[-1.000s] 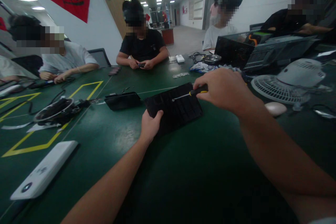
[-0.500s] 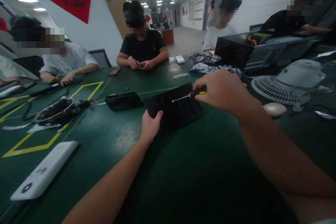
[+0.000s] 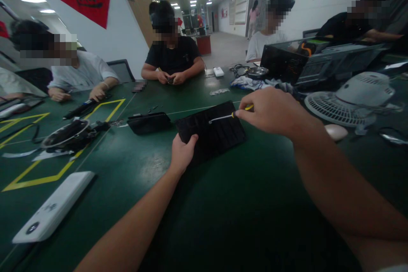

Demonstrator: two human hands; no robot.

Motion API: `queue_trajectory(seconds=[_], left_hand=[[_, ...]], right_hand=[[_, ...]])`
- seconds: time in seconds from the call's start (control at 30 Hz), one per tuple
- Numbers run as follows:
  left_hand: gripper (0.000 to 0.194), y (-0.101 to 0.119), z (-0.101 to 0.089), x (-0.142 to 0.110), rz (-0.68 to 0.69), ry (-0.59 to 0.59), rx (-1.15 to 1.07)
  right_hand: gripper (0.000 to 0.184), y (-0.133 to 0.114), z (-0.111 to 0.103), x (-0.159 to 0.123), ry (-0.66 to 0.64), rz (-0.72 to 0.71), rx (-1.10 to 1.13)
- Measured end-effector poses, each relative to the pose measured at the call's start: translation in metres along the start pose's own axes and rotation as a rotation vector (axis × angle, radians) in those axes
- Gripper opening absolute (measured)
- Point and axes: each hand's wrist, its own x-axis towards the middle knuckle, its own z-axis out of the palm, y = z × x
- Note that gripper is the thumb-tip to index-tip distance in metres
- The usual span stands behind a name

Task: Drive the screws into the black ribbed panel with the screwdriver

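Observation:
A flat black panel [image 3: 216, 134] lies on the green table [image 3: 223, 204] in front of me. My left hand [image 3: 182, 153] is closed on the panel's near left corner, thumb on top. My right hand [image 3: 270, 110] is closed round the black and yellow handle of a small screwdriver [image 3: 223, 117]. The screwdriver's metal shaft points left, and its tip rests on the panel's upper face.
A smaller black part [image 3: 148, 122] lies left of the panel. A white device [image 3: 52, 210] sits at the near left, a round black unit [image 3: 65, 134] beyond it. A white fan [image 3: 353, 102] and a pale mouse [image 3: 336, 131] stand right. Several people sit around the table.
My right hand has slid along the screwdriver handle, so less of it shows. The panel and my left hand have stayed put. The person at far left has moved a hand.

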Motion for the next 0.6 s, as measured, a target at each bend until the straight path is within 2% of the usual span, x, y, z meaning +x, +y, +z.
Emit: queue_trajectory(seconds=[0.13,0.23,0.4,0.6], left_hand=[[0.041,-0.002,-0.001,0.001,0.006,-0.008,-0.006],[0.041,-0.001,-0.002,0.001,0.009,-0.013,0.01],[0.042,0.0,-0.003,0.001,0.005,-0.015,0.013],[0.043,0.002,-0.001,-0.001,-0.01,-0.015,-0.01]], right_hand=[[0.03,0.013,-0.005,0.002,0.007,-0.082,0.061],[0.028,0.018,-0.007,0.003,0.008,-0.084,0.045],[0.026,0.01,-0.006,0.002,0.052,-0.001,-0.023],[0.024,0.004,-0.001,0.002,0.091,-0.057,-0.036]])
